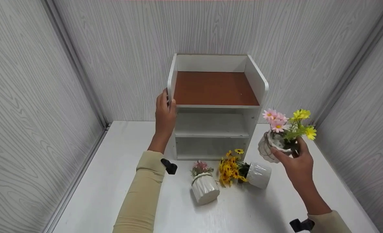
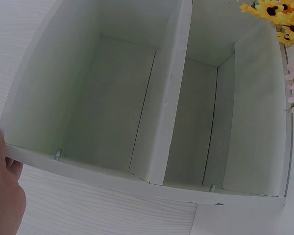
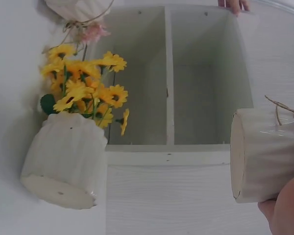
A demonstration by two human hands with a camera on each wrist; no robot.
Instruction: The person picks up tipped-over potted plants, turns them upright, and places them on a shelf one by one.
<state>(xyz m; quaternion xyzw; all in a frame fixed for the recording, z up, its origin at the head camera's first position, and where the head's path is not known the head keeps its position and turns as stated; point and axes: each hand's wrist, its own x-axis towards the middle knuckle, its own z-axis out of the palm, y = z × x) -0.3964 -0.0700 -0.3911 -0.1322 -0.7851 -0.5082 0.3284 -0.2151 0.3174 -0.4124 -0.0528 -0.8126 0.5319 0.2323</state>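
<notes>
Gripping at the far left: left hand point(image 1: 165, 113), thumb on the front edge and fingers behind the side panel of a white wooden shelf unit point(image 1: 214, 121). Unit stands at the back of the white tabletop point(image 1: 126, 191), two open compartments below a red-brown upper deck point(image 1: 215, 89).

Next along, before the unit: small white ribbed ceramic pot with pink flowers point(image 1: 205, 189), on its side, base toward the person. Just right of it, glossy white ceramic pot point(image 1: 259, 175), also on its side, its dark-centred yellow blooms point(image 1: 230, 170) pointing left, near the unit's lower front.

Far right: right hand point(image 1: 296, 165) clamped on a twine-tied white ceramic pot of pink and yellow daisies point(image 1: 269, 150), held clear of the tabletop, right of the unit. Exact tilt uncertain.

Progress, my judgement: early. One pot of three picked up, not yet set down; two lie unhandled.
</notes>
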